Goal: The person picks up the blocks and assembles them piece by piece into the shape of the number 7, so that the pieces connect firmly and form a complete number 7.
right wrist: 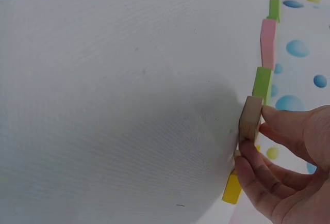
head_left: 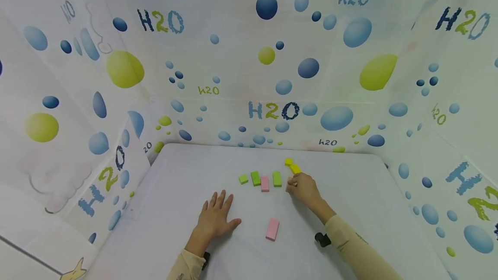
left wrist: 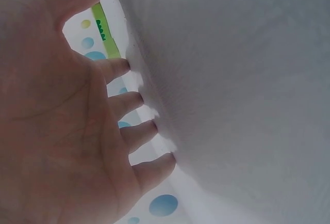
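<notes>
One table (head_left: pixel 155 211) carries three green blocks (head_left: pixel 277 179), two pink blocks (head_left: pixel 272 230) and two yellow blocks (head_left: pixel 295 169). The right wrist view shows one wooden block (right wrist: pixel 250 118); whether there is a second just beside it cannot be told. There is one left hand (head_left: pixel 215 219), one right hand (head_left: pixel 305 189) and two sleeves (head_left: pixel 355 245).

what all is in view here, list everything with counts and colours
table: 1, white, under everything
backdrop: count unclear, white with blue and green spots, around the table
green blocks: 3, green, in a loose row
pink block: 1, pink, within that row
second pink block: 1, pink, nearer the camera
yellow blocks: 2, yellow, right of the row
tan block: 1, tan on visible faces, in right hand
wrist devices: 2, black, at the wrists
sleeves: 2, beige, on the forearms
left hand: 1, spread on table
right hand: 1, pinching tan block
</notes>
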`<state>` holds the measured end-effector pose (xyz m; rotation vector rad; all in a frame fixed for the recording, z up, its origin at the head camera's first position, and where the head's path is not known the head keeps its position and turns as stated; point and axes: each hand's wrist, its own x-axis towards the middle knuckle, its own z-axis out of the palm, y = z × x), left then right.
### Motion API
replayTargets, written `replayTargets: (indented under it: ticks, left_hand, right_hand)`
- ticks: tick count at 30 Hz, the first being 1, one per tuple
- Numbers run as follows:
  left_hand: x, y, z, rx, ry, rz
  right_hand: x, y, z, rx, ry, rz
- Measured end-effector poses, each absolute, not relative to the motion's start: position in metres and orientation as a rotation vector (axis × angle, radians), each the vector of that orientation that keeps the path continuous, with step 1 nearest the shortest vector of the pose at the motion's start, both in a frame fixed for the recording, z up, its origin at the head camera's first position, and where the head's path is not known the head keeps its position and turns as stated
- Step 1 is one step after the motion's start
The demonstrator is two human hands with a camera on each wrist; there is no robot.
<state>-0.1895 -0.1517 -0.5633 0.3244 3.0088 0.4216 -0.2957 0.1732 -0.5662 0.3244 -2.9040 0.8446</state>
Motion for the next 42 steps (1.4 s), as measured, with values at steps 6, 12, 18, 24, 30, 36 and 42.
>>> replayTargets:
  ticks: [6,12,18,24,30,36,42]
  left_hand:
    - [-0.191,-0.152,-0.565,0.33,3.017,0.41]
    - [-0.191,-0.151,-0.565,0.328,3.015,0.405]
    - [-0.19,-0.151,-0.564,0.321,3.014,0.419]
    - [-0.192,-0.151,-0.566,0.323,3.017,0.407]
    - [-0.192,-0.151,-0.566,0.324,3.014,0.405]
    - [-0.19,-0.151,-0.563,0.319,3.009,0.406]
    - [-0.189,-0.15,-0.561,0.311,3.01,0.4]
  right_hand:
    - [-0.295,0.173,-0.569,0.318,-2.9,0.846]
    - [-0.294,0.172,-0.571,0.298,-2.907,0.871]
    - [-0.292,0.171,-0.571,0.297,-2.921,0.857]
    - [-0.291,0.169,-0.571,0.289,-2.942,0.844]
    - [-0.288,0.168,-0.571,0.287,-2.951,0.848]
    - [-0.286,0.166,-0.573,0.284,-2.95,0.857]
    - [-0.283,0.164,-0.572,0.31,-2.926,0.857]
